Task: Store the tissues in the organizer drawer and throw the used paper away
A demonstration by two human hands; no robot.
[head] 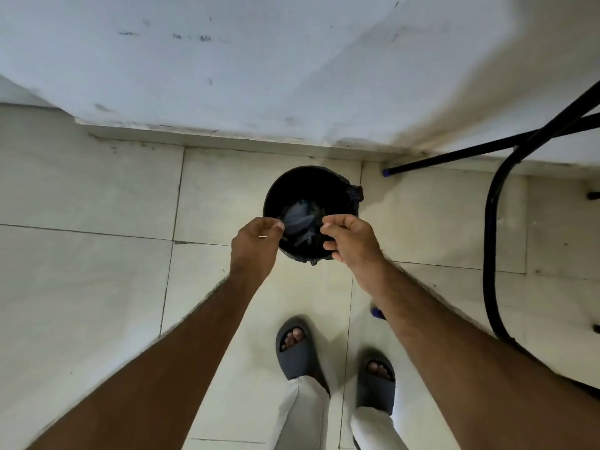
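Forearms fill the lower frame, both stretched out over a black bin (311, 186) on the tiled floor (97, 190). Left hand (256, 245) has fingers curled in loosely, thumb near forefinger, nothing clearly held; a tiny pale sliver shows at its knuckles but it's too small to tell what it is. Right hand (352, 243) is half open, fingers bent and spread, thumb forward, palm empty as far as visible. Neither hand touches the bin rim; both hang just above its near edge, one each side of the opening. Used paper (297, 217) lies pale and crumpled inside the bin on the dark liner (355, 193), between the two hands from this view. Bin stands close to the white wall (292, 76), with a black metal chair frame (493, 222) off to the right, apart from it. Grey slippers (297, 349) and light trousers sit below the hands. Step in hand looks like the throw-away part, with the paper apparently already in the bin. Organizer drawer and tissues are not in view, so can't tell if that part is done. Next move likely calls for pulling both hands back clear of the rim and turning away without knocking the chair leg.
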